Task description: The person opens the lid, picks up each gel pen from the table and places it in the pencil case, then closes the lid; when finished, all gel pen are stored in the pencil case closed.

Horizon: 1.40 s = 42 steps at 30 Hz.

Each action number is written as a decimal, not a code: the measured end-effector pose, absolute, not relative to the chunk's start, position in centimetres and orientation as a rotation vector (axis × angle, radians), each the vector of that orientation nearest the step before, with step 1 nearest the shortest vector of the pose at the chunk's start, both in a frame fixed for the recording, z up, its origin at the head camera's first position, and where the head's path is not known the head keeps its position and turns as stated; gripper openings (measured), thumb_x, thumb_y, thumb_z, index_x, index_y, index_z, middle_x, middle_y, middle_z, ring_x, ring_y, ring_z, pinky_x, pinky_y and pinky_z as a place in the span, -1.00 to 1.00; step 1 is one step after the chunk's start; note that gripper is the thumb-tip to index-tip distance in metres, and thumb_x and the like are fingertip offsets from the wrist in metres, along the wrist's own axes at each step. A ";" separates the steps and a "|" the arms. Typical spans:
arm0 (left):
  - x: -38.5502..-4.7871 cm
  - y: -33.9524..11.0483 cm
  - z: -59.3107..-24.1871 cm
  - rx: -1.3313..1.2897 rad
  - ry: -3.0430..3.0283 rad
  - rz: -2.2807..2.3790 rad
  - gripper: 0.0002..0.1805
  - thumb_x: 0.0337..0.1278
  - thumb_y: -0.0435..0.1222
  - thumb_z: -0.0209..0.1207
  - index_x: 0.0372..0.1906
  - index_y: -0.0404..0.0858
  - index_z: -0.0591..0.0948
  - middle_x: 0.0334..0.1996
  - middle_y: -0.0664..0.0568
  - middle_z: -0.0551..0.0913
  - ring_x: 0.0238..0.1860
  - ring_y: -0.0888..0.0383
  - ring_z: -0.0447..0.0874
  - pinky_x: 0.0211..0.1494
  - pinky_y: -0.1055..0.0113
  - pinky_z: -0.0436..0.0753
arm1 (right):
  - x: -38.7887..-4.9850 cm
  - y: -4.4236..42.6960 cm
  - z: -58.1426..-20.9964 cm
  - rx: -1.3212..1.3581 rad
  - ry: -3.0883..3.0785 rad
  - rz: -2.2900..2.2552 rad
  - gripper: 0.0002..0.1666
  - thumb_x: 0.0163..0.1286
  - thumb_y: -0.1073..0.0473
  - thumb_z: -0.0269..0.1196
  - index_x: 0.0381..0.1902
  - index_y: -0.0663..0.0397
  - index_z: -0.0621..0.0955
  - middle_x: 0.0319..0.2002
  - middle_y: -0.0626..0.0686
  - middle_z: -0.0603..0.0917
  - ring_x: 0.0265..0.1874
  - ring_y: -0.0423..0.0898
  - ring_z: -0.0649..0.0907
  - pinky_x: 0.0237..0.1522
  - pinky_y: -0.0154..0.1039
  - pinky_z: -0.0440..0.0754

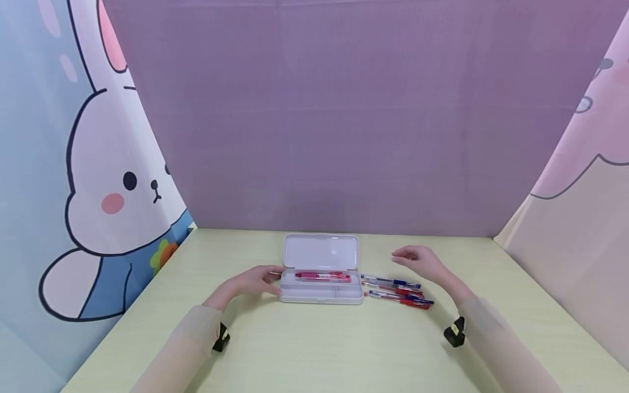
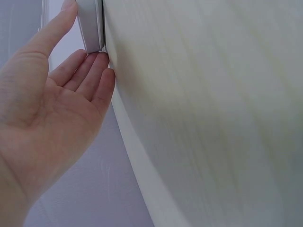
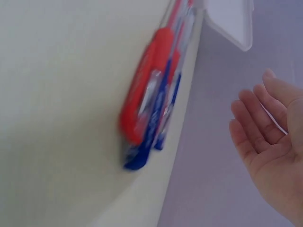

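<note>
A white pencil case (image 1: 321, 299) stands with its lid up on the table, red-pink pens (image 1: 322, 277) lying in its back compartment. My left hand (image 1: 250, 281) touches the case's left end; in the left wrist view the fingertips of that hand (image 2: 61, 94) rest at the corner of the case (image 2: 90, 26), thumb along its side. To the right of the case lie several red and blue pens (image 1: 400, 292), also large in the right wrist view as pens (image 3: 151, 94). Above and behind them my right hand (image 1: 422, 263) hovers, fingers slightly bent, holding nothing; the right wrist view shows this hand (image 3: 270, 137) empty.
The pale yellow table (image 1: 314, 349) reaches back to a purple cloth panel (image 1: 334, 120). A curtain with a rabbit print (image 1: 118, 153) hangs at the left, and a pink and cream curtain (image 1: 580, 234) at the right. Each wrist carries a small black device.
</note>
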<state>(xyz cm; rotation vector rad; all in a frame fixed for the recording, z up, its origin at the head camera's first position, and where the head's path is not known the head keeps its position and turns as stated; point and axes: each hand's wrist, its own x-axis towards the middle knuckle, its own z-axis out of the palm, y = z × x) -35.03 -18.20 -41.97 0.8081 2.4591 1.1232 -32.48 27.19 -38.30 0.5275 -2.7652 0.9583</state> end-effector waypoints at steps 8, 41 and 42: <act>-35.1 -18.4 -42.1 0.811 2.462 1.119 -0.25 0.07 -0.24 0.30 0.32 -0.43 0.28 0.30 -0.32 0.33 0.28 -0.21 0.35 0.34 -0.06 0.34 | -32.1 29.0 -39.5 0.488 -2.796 0.965 -0.57 0.33 0.04 0.21 -0.04 0.29 0.61 -0.18 0.15 0.70 -0.26 -0.10 0.64 -0.24 -0.32 0.63; -35.3 -18.3 -42.1 0.825 2.470 1.119 -0.26 0.07 -0.25 0.30 0.31 -0.44 0.28 0.29 -0.31 0.33 0.27 -0.22 0.36 0.34 -0.04 0.35 | -32.5 30.0 -41.9 0.603 -2.935 0.703 -0.82 0.24 0.26 0.26 -0.24 0.23 0.70 -0.36 0.00 0.65 -0.37 -0.18 0.54 -0.33 -0.29 0.51; -35.3 -18.3 -42.1 0.826 2.470 1.120 -0.26 0.07 -0.24 0.30 0.31 -0.44 0.28 0.29 -0.31 0.33 0.27 -0.22 0.36 0.34 -0.04 0.35 | -32.5 30.0 -41.9 0.604 -2.934 0.699 -0.83 0.23 0.26 0.26 -0.24 0.22 0.71 -0.37 -0.01 0.65 -0.37 -0.18 0.54 -0.33 -0.29 0.51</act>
